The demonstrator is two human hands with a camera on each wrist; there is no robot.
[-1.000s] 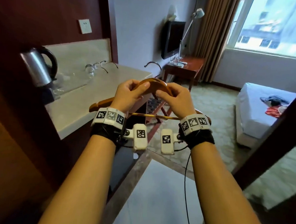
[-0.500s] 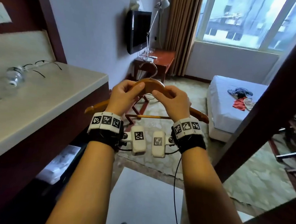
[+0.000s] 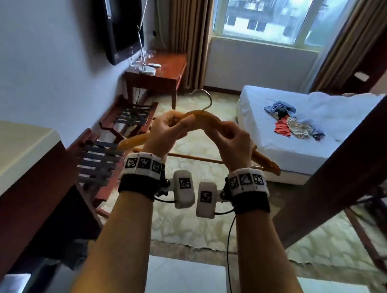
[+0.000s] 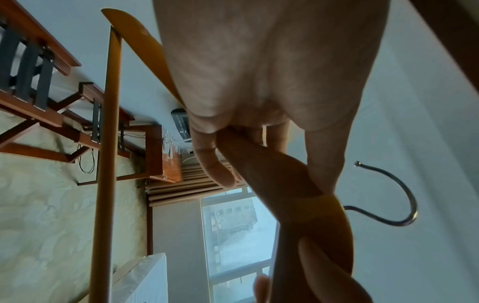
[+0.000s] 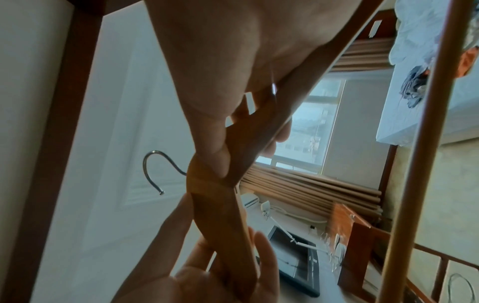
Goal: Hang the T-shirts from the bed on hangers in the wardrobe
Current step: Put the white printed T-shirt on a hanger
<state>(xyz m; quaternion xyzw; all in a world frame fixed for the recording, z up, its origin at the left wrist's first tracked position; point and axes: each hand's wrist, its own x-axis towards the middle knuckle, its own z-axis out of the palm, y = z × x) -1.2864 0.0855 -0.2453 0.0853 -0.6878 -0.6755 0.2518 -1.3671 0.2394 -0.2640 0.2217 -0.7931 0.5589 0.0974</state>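
step: you carry the hanger [image 3: 203,119] to the bed [image 3: 324,140] | left hand [image 3: 166,131] and right hand [image 3: 233,142] both clamped on its wooden arms, hook [image 3: 204,99] just beyond your fingers | T-shirts [image 3: 291,125] well past fingertips on bed | next: free one hand, pick one shirt

I am holding the curved wooden hanger with a metal hook [image 3: 203,122] in front of me, my left hand [image 3: 166,131] gripping left of the hook, my right hand [image 3: 231,142] gripping right of it. Ahead to the right, crumpled T-shirts [image 3: 291,120] are lying on the white-sheeted bed [image 3: 324,140]. The slatted wooden luggage rack [image 3: 126,119] is standing to my left against the wall.
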